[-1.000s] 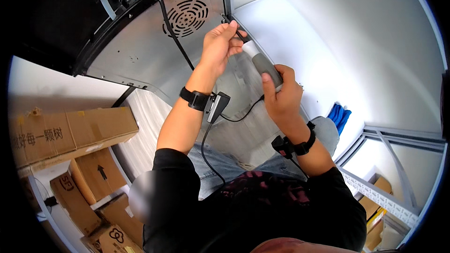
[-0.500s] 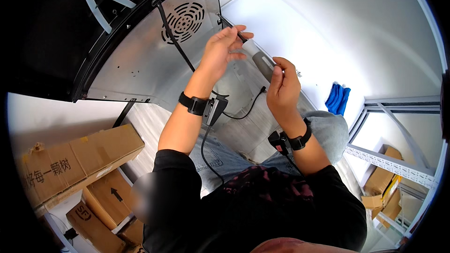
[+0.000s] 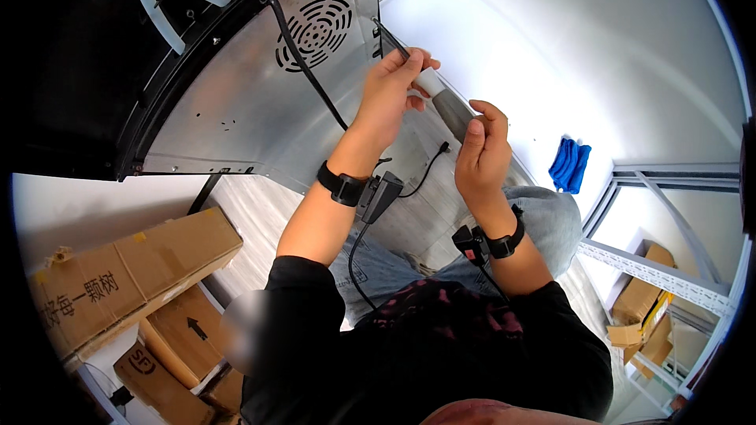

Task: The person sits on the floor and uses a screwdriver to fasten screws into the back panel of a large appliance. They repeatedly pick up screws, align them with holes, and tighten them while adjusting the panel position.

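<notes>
A screwdriver [image 3: 453,110] with a grey handle and a white collar lies on a slant in front of the person, beside the right edge of a metal panel [image 3: 228,138]. Its long axis runs from upper left to lower right: the dark shaft points up and left, its far end by the panel's edge, and the handle slopes down toward the person's right side. Whether the tip touches the panel is too small to tell.

Half a second earlier the left hand [image 3: 384,98] sat farther up the shaft with its fingers fanned out; now it is nearer the white collar, its fingers drawn in. The right hand, wrapped around the handle a second ago, has loosened.

The left hand reaches up and forward, thumb and forefinger pinched on the shaft just above the collar, the other fingers curled below. The right hand [image 3: 483,157] is upright and partly open, thumb and forefinger raised beside the handle's lower end; I cannot tell whether it has hold of it. Both wrists wear black straps [image 3: 343,187]. A blue cloth [image 3: 568,165] lies to the right, apart from both hands.
</notes>
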The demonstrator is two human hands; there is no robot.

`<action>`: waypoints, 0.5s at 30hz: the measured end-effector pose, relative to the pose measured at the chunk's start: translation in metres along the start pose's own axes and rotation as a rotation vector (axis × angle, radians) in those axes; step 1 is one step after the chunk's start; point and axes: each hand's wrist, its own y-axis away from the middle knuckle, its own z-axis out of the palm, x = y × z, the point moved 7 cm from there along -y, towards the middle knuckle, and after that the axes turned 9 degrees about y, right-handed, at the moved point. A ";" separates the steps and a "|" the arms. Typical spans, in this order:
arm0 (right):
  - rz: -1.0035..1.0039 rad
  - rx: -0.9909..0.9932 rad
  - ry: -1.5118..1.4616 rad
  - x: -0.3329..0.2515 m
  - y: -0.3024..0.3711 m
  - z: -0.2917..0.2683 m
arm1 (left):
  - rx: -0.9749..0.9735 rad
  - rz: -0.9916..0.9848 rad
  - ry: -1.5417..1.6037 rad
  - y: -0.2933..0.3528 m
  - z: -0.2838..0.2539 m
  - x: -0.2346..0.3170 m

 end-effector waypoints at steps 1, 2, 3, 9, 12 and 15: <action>0.060 -0.036 -0.029 0.001 -0.001 0.000 | -0.037 -0.016 0.046 0.001 0.001 0.000; 0.071 -0.041 -0.079 0.002 -0.003 0.000 | -0.073 -0.033 0.093 0.002 0.001 -0.001; -0.013 0.011 -0.070 -0.004 -0.005 -0.002 | -0.110 -0.050 0.140 0.002 0.002 -0.003; -0.458 0.256 0.094 -0.027 -0.002 -0.010 | -0.081 -0.034 0.080 -0.002 -0.001 -0.004; -0.011 -0.025 -0.044 -0.006 0.001 -0.001 | 0.008 -0.049 0.020 -0.006 -0.010 -0.010; 0.029 -0.098 -0.046 -0.005 -0.002 0.000 | -0.107 -0.065 0.129 0.004 0.007 0.002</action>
